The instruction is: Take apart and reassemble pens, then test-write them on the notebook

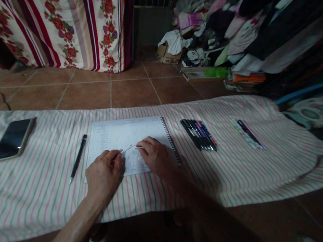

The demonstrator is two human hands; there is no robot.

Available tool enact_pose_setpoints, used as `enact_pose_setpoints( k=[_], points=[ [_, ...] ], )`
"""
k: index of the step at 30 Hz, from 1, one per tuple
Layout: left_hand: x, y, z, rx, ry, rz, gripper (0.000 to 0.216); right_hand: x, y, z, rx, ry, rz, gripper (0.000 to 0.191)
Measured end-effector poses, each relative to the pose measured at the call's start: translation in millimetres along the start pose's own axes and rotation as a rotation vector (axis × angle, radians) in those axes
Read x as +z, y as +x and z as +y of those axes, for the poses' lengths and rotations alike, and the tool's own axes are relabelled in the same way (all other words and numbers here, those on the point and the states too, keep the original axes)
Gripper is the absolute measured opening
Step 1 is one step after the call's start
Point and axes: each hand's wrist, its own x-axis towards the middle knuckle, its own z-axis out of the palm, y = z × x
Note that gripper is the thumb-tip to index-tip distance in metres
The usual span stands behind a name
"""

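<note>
**A:** Head view. What have you got?

**B:** I see 2 hands meeting over a spiral pad (127,135) that lies flat on a striped cloth (245,173) spread on the tiled floor (86,95). A thin pale pen (128,149) runs between them, just above the lower half of the page.

**A:** Who has hold of it?

**B:** Both, as I read it. The left hand (105,176) is closed, with its fingertips pinching 1 end. The right hand (156,157) is curled over the other end, knuckles up. I can't tell if it is 1 piece or a pen and its cap.

**A:** How far along does the page look?

**B:** It carries faint grey lines across most of the sheet. I can't tell whether they are printed or drawn. The pen lies almost level and its tip doesn't seem to be on the paper, so I'd judge no writing is under way at this moment.

**A:** And the rest of the kit?

**B:** There is 1 black pen (78,157) on the cloth just left of the pad, untouched. A tidy row of pens (199,134) sits just right of it, with 2 or so more pens (246,133) further right. A phone (12,139) lies face up, well apart at the left end. Beyond the cloth are a flowered bedsheet (77,25) and a heap of clothes (225,21).
</note>
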Motion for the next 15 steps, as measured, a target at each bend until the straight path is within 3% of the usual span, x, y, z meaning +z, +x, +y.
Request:
enact_pose_setpoints(
  k=[15],
  points=[
    [7.6, -2.0, 1.9, 0.147, 0.140, 0.029, 0.028, -4.9, -2.7, 2.2, 0.001, 0.042, -0.030, 0.020]
  ],
)
